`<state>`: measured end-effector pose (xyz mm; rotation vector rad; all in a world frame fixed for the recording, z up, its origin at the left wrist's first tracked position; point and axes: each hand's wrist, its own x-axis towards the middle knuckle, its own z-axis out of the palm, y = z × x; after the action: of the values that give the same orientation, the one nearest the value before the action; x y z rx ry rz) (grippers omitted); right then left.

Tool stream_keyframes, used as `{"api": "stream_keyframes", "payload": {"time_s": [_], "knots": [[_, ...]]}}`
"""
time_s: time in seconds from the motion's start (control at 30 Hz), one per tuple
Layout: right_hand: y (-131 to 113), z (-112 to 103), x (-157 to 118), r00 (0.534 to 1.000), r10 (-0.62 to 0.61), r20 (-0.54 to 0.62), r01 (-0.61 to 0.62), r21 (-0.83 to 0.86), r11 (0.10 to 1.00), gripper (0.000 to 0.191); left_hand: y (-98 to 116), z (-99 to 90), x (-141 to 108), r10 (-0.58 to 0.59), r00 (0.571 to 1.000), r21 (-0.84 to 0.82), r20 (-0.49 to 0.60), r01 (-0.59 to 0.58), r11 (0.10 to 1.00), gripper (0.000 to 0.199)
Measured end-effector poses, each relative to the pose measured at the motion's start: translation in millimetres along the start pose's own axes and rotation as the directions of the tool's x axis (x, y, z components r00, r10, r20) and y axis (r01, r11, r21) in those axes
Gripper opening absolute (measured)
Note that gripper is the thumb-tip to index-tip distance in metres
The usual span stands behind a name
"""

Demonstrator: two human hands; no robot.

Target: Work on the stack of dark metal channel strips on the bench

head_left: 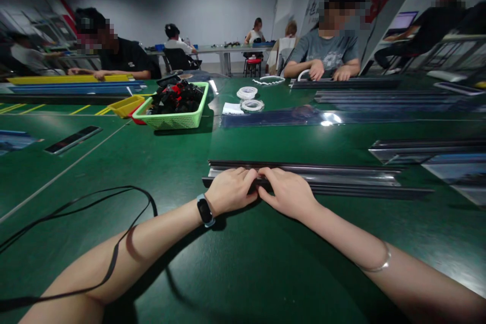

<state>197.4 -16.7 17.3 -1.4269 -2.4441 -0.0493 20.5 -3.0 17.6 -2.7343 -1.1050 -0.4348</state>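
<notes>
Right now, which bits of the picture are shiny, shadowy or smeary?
Head view: white glare on the bluish strip; head view: dark shadow under the left hand on the green table; head view: the sheet at far right looks smeared.

The profile (349,177) lies on the worktop (266,263). Behind it to the left stands a basket (172,122) of parts (177,99), with rolls (246,96) to its right.

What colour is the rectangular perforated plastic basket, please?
The rectangular basket is light green, shown best in the head view.
</notes>
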Motion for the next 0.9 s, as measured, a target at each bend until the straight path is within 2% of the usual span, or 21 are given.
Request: {"api": "stream_keyframes", "payload": {"time_s": [0.13, 0.27, 0.57, 0.9], "knots": [[1, 5, -4, 0.997, 0.000, -0.076, 0.003, 0.041, 0.999, 0.034, -1, 6.5, -4, -0.010, 0.998, -0.018, -0.059, 0.009, 1.000, 0.022], [2, 4, -6, 0.997, -0.009, -0.078, 0.016, 0.094, 0.995, 0.034, -1, 6.3, -5, -0.019, 0.996, -0.056, -0.088, 0.014, 0.998, 0.024], [3, -6, 2, 0.999, -0.014, 0.047, 0.009, 0.104, 0.995, 0.032, 1, -1.7, 1, -0.026, 0.999, -0.055, 0.020, 0.027, 0.998, 0.027], [3, 7, -4, 0.999, -0.026, -0.045, 0.026, 0.016, 1.000, 0.035, 1, 2.6, -1, 0.026, 1.000, 0.012, -0.009, -0.026, 1.000, 0.028]]}}
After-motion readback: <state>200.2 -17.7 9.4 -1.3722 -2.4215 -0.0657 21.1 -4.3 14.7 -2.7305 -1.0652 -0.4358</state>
